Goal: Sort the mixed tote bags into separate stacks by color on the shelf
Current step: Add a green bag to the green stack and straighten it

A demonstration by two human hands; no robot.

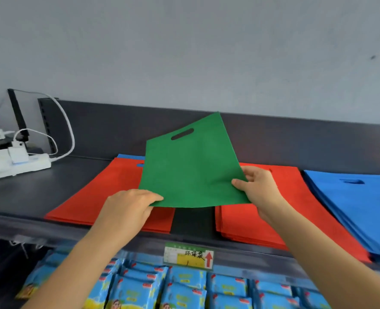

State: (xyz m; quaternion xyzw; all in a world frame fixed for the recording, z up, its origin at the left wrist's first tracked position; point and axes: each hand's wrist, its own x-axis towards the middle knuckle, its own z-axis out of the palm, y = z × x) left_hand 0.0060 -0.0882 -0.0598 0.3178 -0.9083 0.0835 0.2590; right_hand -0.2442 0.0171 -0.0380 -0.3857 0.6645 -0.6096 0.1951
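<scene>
Green tote bag (189,170) is held tilted over the shelf (28,192), its lower edge pinched by the left hand (128,208), its side by the right hand (258,188). One red stack (108,192) is laid below the left hand, a second red stack (262,228) below the right, a blue stack (358,201) further right.

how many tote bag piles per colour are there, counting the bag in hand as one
green: 1, the green bag pinched by the left hand and right hand
red: 2, the left red stack and right red stack
blue: 2, the blue stack and a blue edge behind the left red stack
total: 5
</scene>
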